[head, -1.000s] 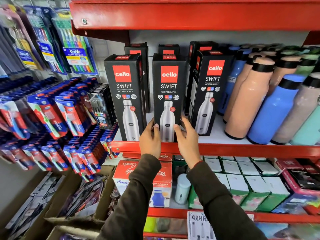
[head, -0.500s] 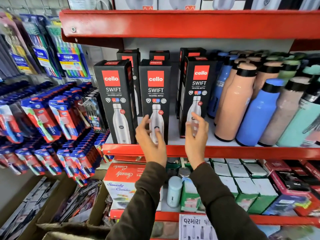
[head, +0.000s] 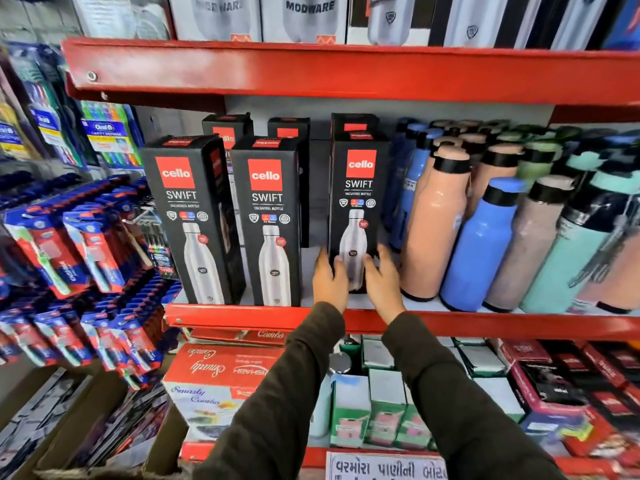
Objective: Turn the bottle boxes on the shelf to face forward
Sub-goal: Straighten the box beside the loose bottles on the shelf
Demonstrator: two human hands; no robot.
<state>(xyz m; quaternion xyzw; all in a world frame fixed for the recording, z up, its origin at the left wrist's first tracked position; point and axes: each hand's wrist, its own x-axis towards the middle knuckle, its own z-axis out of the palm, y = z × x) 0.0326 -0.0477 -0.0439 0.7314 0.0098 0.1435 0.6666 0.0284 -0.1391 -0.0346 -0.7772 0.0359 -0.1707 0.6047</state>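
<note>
1. We have both hands on the lower part of the right-hand box, a black "cello SWIFT" carton that stands upright on the red shelf with its printed front turned toward us.
2. Our left hand presses its fingers against the box's left edge, and our right hand cups the right edge; the fingers are spread and only partly curled, so the carton is clasped between the two palms rather than wrapped by either one.
3. Left of our grip, across a bare strip of shelf, stands the middle box, also front-on, and just beyond it the left box, angled slightly so one side panel shows.
4. Behind the grip, more black cartons form a back row.
5. Right of the grip, just beside the held box, are the loose bottles in peach, blue, grey and mint, all with black collars.
6. Below our wrists, the lower shelf carries a red combo box and small green-and-white cartons.
7. Far left of the grip hang toothbrush packs.
</note>
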